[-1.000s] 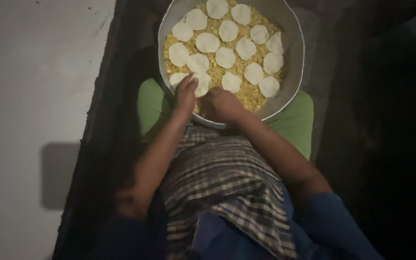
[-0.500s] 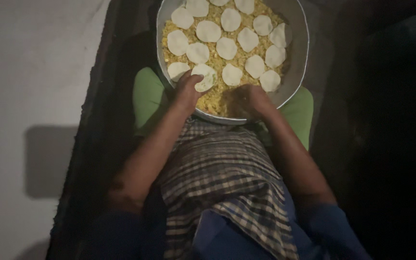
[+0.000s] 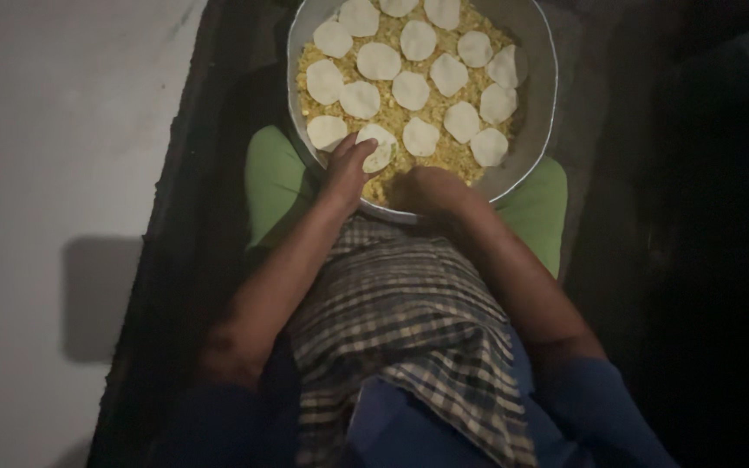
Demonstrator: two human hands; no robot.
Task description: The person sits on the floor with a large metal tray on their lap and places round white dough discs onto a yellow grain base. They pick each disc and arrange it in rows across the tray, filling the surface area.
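Fingers of left hand [image 3: 346,169] together, pressing white dough disc [image 3: 380,147]; right hand [image 3: 426,189] curled in yellow crumbs [image 3: 431,108], grip unclear.

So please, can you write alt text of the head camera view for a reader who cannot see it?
Seen from above, a person's left hand presses a pale dough disc in a round metal basin of yellow crumbly mix topped with many such discs, while the right hand rests at the near rim. A checked cloth covers the lap, over a green cushion.
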